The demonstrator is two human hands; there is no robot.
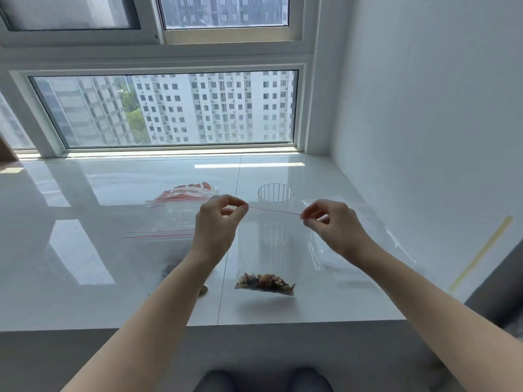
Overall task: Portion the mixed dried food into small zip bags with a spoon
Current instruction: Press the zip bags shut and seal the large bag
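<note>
Above glossy sill (pixel 85 278), both hands' (pixel 216 224) (pixel 334 227) grips pinch zip bag (pixel 266 250); left forearm hides another bag.

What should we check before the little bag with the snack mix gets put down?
1. Left hand pinching one end of the zip strip: ok.
2. Right hand pinching the other end: ok.
3. Dried mix sitting at the bottom of the small bag, none spilled beneath it: ok.
4. Zip strip pressed shut all along: cannot tell.
5. Bare counter to lay it on: ok.
6. Spoon within reach: cannot tell, none visible.
</note>
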